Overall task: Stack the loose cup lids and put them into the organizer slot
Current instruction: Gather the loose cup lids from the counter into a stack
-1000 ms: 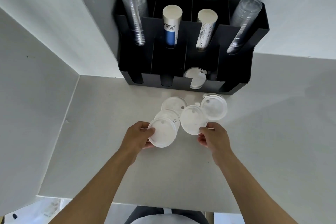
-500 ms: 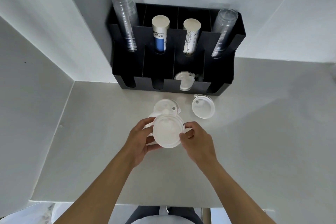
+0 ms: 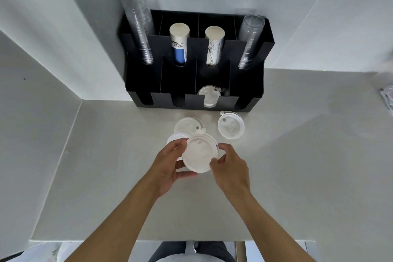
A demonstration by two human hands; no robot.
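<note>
Both hands hold a small stack of white cup lids just above the table. My left hand grips its left rim and underside; my right hand pinches its right rim. Behind the stack a loose lid lies on the table, and the edge of another lid shows by my left fingers. A third loose lid lies to the right. The black organizer stands against the wall; its third front slot holds a lid.
The organizer's back slots hold two clear cup stacks and two paper cup stacks. White walls close in the left and back. The table's front edge is near my body. A clear object sits far right.
The two lids held apart a second ago have been brought together into one stack between both hands. The view has shifted slightly; the lids on the table stay put.
</note>
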